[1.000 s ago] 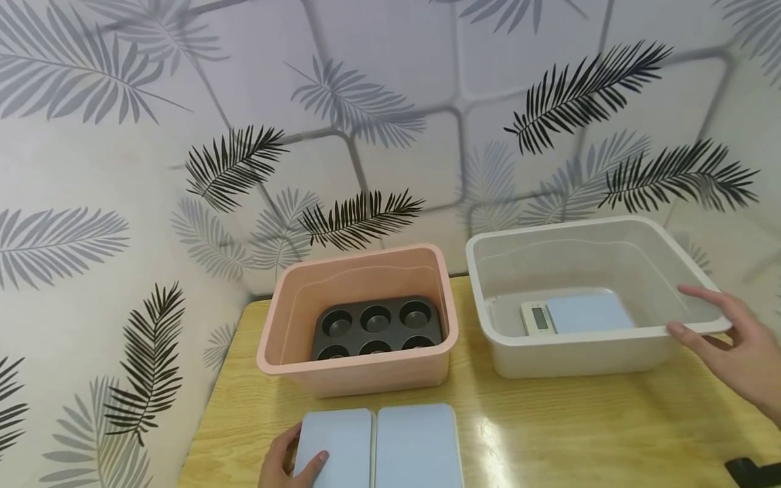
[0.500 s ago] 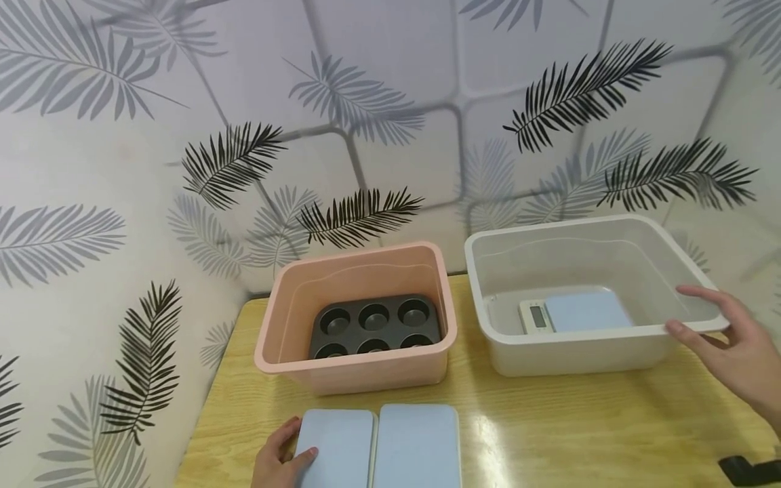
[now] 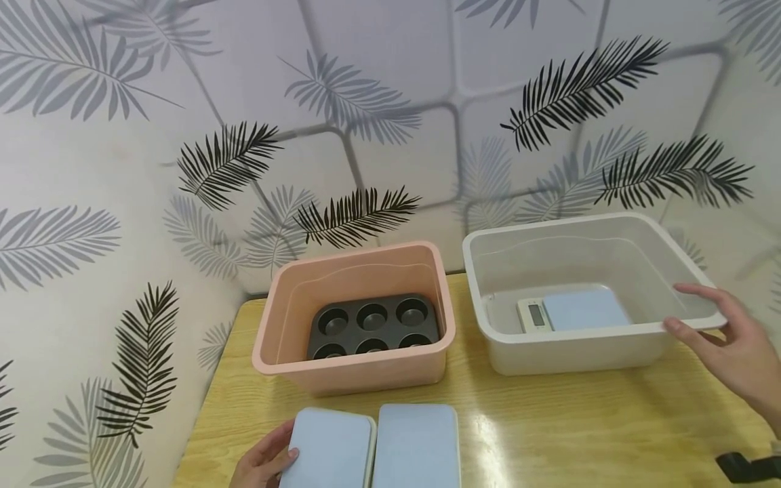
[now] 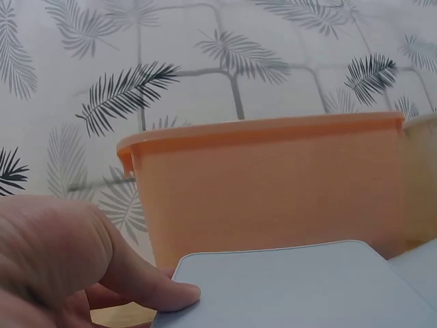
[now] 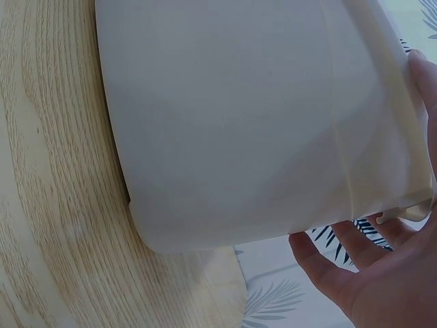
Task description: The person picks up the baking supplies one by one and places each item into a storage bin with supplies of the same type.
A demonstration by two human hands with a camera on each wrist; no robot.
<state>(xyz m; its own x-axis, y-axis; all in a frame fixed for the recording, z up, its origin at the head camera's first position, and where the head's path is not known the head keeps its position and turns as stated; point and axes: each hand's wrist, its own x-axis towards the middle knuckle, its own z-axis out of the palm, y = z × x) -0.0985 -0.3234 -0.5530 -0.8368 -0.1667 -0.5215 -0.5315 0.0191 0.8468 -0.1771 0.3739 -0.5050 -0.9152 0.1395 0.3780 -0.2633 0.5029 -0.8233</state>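
My left hand (image 3: 266,459) pinches the left edge of a light blue kitchen scale (image 3: 332,444), thumb on its top and fingers at its side. This scale sits slightly tilted beside a second light blue scale (image 3: 417,444); the bottom frame edge cuts off both. In the left wrist view, the thumb (image 4: 174,295) presses the held scale's corner. My right hand (image 3: 735,339) grips the right front corner of a light grey plastic bin (image 3: 579,349). Inside that bin lies another scale (image 3: 588,310), its small display showing. In the right wrist view, fingers (image 5: 321,263) touch the bin's outer wall.
A pink plastic bin (image 3: 378,373) stands left of the grey one, with a dark muffin tin (image 3: 373,330) in it. Both bins are near the leaf-patterned wall (image 3: 390,122) behind the wooden table (image 3: 549,427). A black object (image 3: 747,468) shows at lower right.
My left hand has shifted left, and the scale it pinches has turned and tilted a little. My right hand keeps its hold on the grey bin.
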